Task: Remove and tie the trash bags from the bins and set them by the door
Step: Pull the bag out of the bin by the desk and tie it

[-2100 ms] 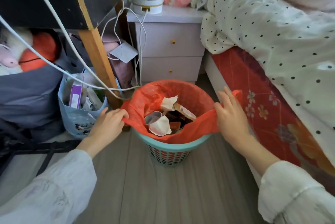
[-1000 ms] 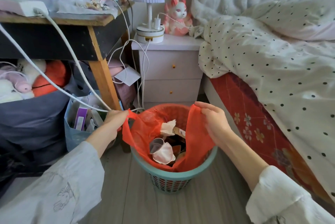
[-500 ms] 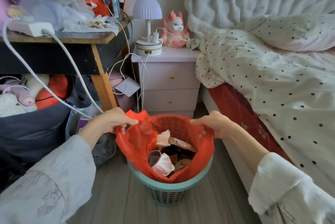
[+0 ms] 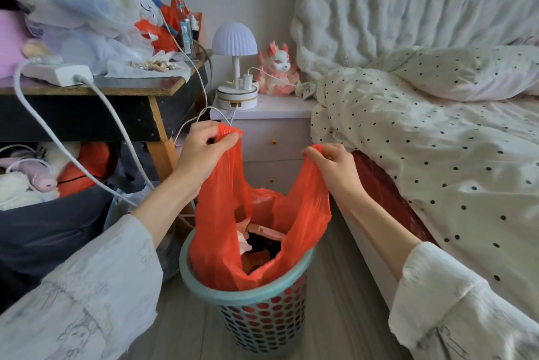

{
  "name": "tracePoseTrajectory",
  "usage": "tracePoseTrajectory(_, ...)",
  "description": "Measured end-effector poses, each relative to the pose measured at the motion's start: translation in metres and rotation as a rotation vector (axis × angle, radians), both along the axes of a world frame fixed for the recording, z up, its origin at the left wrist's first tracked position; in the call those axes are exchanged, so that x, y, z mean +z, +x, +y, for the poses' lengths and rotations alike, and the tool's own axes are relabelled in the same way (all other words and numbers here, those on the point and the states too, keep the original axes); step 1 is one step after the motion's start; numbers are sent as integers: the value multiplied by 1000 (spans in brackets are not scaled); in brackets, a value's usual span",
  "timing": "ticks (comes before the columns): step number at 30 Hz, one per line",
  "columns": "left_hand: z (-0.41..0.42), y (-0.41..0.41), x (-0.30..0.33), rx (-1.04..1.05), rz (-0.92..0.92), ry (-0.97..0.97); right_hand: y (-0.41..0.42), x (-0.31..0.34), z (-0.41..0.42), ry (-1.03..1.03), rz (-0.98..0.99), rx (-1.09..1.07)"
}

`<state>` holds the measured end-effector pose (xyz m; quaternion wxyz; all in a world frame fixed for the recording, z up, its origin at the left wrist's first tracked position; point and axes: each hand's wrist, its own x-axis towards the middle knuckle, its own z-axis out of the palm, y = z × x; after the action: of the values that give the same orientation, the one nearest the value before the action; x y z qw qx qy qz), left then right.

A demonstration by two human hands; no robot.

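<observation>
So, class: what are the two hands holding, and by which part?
The orange trash bag: the left hand and right hand each pinch one bunched-up handle.

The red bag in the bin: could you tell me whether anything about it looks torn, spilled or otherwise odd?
Nothing stands out. The red bag looks whole, both hands grip its stretched handles, and its bottom sits in the bin. The trash stays inside, and none shows on the floor.
</observation>
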<state>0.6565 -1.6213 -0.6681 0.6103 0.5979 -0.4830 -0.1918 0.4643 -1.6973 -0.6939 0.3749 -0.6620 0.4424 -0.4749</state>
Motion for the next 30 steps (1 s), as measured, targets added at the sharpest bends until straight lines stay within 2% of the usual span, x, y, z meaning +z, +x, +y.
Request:
tracePoseTrajectory(4,12,10,-18,-189,138,60,2,-12,3,47,-128,86)
tracePoseTrajectory(7,20,8,-44,-267,54,72,-3,-37,12,40,-105,99)
tracePoseTrajectory(12,22,-7,-72,-230,-23,28,-15,-76,26,63,-46,55)
tracePoseTrajectory(15,24,-17,-92,-168,13,2,-25,-95,35,59,-43,-41)
tracePoseTrajectory(18,30,-21,-116,-256,4,74,-39,-110,52,94,-36,-33)
tracePoseTrajectory(23,51,-28,-152,-480,-159,208,-43,-150,76,91,275,120)
tracePoseTrajectory(25,53,-28,-159,-459,-274,270,-36,-164,78,47,407,160)
tracePoseTrajectory(28,34,-28,-162,-454,-158,257,-25,-178,72,-61,631,103)
tracePoseTrajectory(30,16,-36,-157,-432,-173,279,-20,-187,63,-175,650,32)
